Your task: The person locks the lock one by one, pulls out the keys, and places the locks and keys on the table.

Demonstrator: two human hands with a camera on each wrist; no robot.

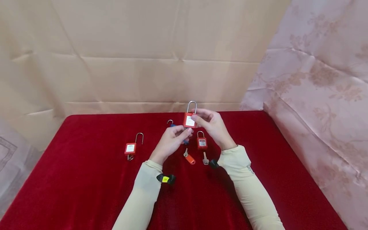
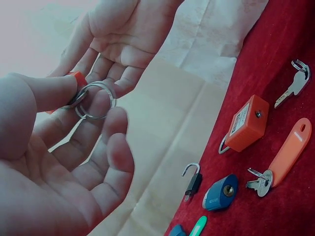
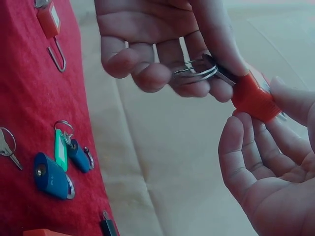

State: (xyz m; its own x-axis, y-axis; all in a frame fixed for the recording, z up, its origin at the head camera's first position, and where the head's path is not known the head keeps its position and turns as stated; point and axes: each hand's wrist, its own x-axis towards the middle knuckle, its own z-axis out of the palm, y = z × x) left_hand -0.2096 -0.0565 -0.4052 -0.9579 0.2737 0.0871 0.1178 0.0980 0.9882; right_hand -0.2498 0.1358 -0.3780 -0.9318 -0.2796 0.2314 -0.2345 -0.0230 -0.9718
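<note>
Left wrist: pinched grip (image 2: pixel 54 172) on key (image 2: pixel 78 99)

No legible text: print on white label (image 1: pixel 190 121) of held padlock (image 1: pixel 188 114), blue padlock (image 2: pixel 219 193) too small.

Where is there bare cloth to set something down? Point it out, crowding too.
Free: the red cloth between the right sleeve and the floral drape, and left of the open red padlock. Crowded: the middle, where blue padlocks, another red padlock, an orange key tag and a separate key lie close.
</note>
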